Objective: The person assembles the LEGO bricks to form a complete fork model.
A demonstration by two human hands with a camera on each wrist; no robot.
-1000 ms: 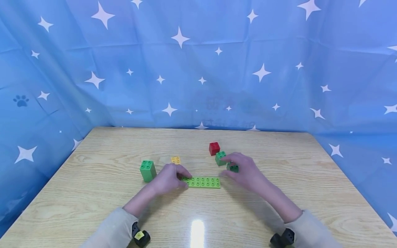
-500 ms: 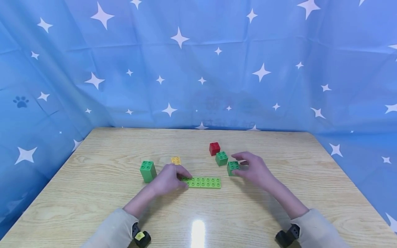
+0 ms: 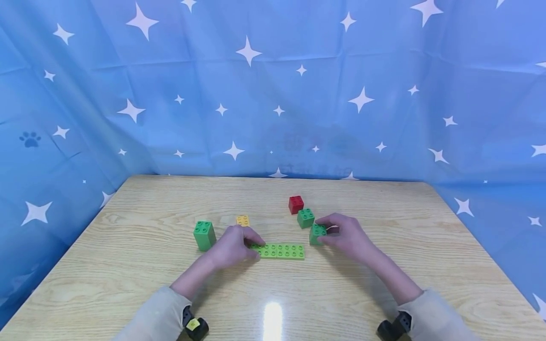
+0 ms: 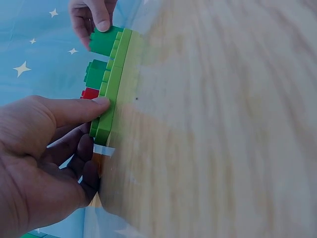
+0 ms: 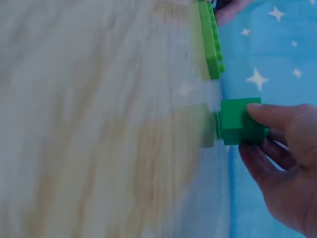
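Note:
My left hand (image 3: 233, 246) pinches the left end of a lime-green strip (image 3: 281, 251), two studded building bricks end to end on the table. In the left wrist view its thumb (image 4: 79, 110) lies along the strip's side, fingers curled behind. My right hand (image 3: 349, 237) pinches a green building brick (image 3: 316, 235) between thumb and fingers, just right of the strip's right end. The right wrist view shows that green brick (image 5: 240, 124) with the thumb on its near face. Behind it, a second green brick (image 3: 305, 217) and a red brick (image 3: 295, 204) sit farther back.
A taller green block (image 3: 204, 236) stands left of my left hand. Just beyond that hand a yellow brick (image 3: 242, 220) is partly covered. The wooden table (image 3: 149, 213) ends at a blue star-patterned cloth (image 3: 273, 94) behind and at the sides.
My right hand first drew back to the right, uncovering the near green brick, then took hold of it and shifted it slightly left and toward me. The left hand stays on the strip.

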